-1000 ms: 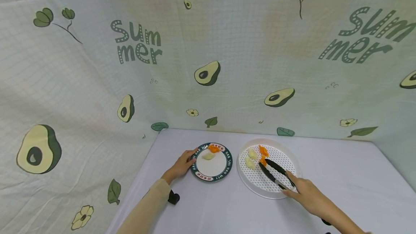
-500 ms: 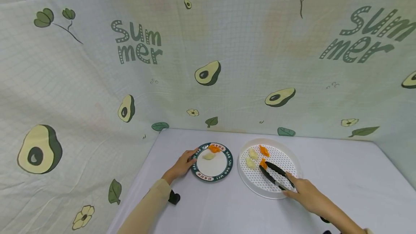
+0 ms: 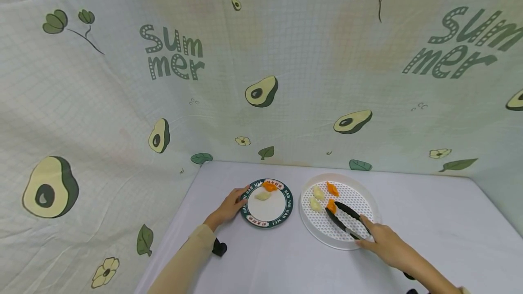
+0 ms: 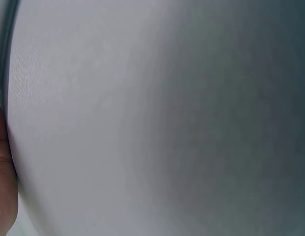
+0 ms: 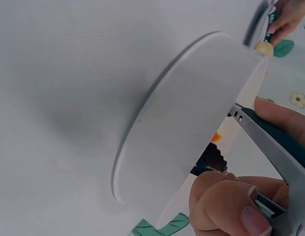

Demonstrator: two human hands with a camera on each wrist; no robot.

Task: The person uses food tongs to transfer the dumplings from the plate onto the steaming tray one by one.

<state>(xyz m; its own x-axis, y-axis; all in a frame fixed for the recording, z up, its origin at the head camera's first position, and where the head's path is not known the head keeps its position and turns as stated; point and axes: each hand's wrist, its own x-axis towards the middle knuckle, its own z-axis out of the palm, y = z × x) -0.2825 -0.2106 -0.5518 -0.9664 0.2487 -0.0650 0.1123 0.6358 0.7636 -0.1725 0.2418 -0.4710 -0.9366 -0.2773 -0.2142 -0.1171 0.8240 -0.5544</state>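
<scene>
My right hand (image 3: 382,242) holds a pair of tongs (image 3: 345,228) with black tips and metal arms. Their tips stand apart on either side of an orange dumpling-shaped piece (image 3: 332,205) on the white perforated tray (image 3: 369,203); whether both touch it I cannot tell. Another orange piece (image 3: 333,188) and two pale yellow pieces (image 3: 315,204) lie on that tray. My left hand (image 3: 229,208) grips the left rim of a white plate (image 3: 265,214) with a green patterned edge. On the plate are an orange piece (image 3: 269,186) and a pale yellow piece (image 3: 263,196).
A white-covered table (image 3: 269,262) carries the plate and the tray, with a narrow gap between them. Behind it hangs a pale curtain (image 3: 302,144) printed with avocados and leaves. In the right wrist view, the tray's raised side wall (image 5: 177,113) stands beside the right hand.
The tongs' tips have shifted very slightly around the lower orange piece, which now sits a little farther from the upper one. My left hand stays on the plate's rim.
</scene>
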